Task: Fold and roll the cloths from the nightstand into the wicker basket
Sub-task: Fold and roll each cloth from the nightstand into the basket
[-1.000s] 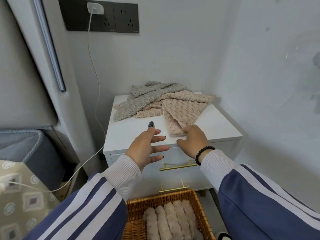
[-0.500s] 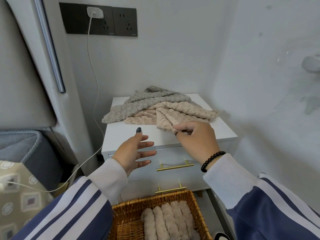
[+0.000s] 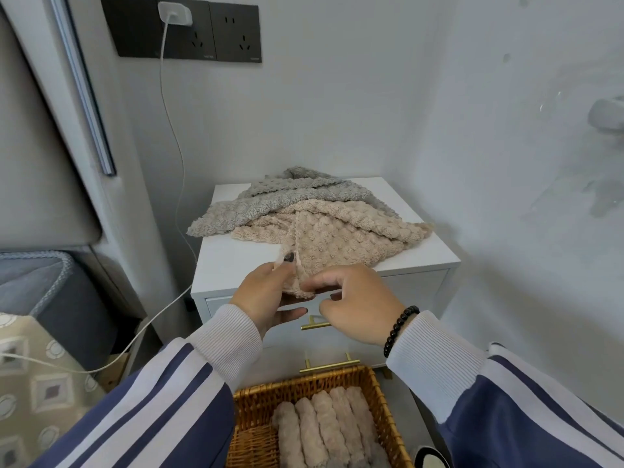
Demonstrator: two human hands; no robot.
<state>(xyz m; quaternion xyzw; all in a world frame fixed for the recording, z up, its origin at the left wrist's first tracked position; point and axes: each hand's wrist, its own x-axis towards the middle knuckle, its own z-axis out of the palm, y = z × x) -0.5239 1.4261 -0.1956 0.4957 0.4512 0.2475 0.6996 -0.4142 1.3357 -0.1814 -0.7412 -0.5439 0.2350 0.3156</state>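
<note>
A pile of fluffy cloths lies on the white nightstand (image 3: 236, 258): a beige cloth (image 3: 341, 238) in front, a grey cloth (image 3: 287, 197) behind it. My left hand (image 3: 266, 295) pinches the beige cloth's near corner, thumb on top, at the nightstand's front edge. My right hand (image 3: 354, 302) pinches the same corner from the right, fingers curled on its hem. Below, the wicker basket (image 3: 250, 400) on the floor holds several rolled beige cloths (image 3: 324, 427) side by side.
The nightstand sits in a wall corner, with gold drawer handles (image 3: 329, 364) facing me. A white charging cable (image 3: 172, 136) hangs from a wall socket (image 3: 175, 15) and runs left. A padded headboard and bedding (image 3: 30, 285) stand on the left.
My left hand has risen from open and apart to take hold of the beige cloth's corner. Both hands have drawn that corner toward the front edge, dragging the cloth forward.
</note>
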